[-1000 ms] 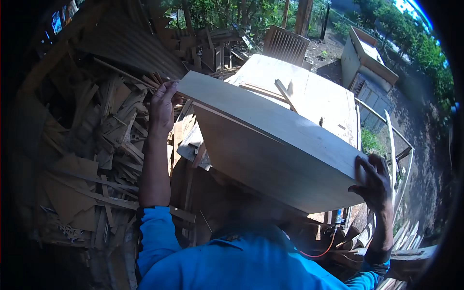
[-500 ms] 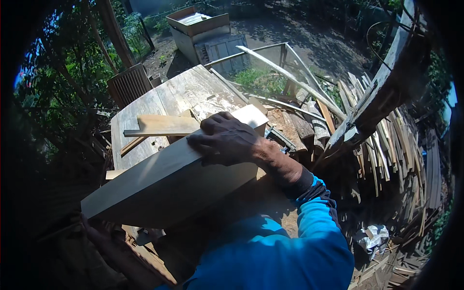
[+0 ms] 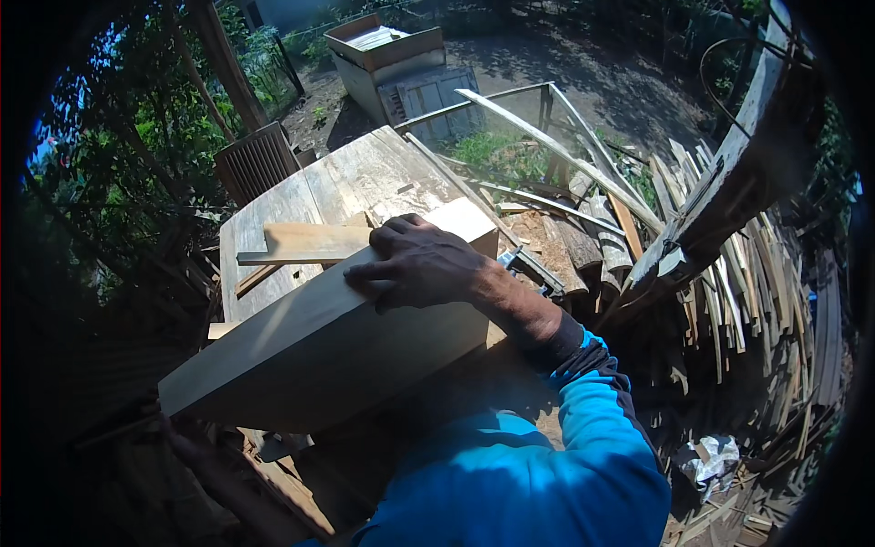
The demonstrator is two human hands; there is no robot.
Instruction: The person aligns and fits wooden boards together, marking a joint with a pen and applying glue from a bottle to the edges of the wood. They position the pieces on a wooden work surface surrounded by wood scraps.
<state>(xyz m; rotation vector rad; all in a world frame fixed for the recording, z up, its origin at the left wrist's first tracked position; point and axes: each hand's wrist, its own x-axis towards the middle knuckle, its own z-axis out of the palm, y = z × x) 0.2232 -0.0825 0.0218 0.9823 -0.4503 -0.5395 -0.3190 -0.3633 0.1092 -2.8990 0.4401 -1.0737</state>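
Pale thick wooden board (image 3: 337, 337), held tilted in front of the chest: right hand (image 3: 419, 266) lies spread over its upper edge, left hand (image 3: 187, 447) in shadow under the low end, its grip unclear. Likely stiff and heavy; best held at both ends. Beyond: weathered plank surface (image 3: 365, 178), scrap-wood pile (image 3: 747, 301).

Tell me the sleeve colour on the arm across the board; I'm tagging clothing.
Bright blue sleeve with dark cuff, head view.

Right hand (image 3: 419, 269) lies flat, fingers spread; left hand (image 3: 182, 442) shadowed.
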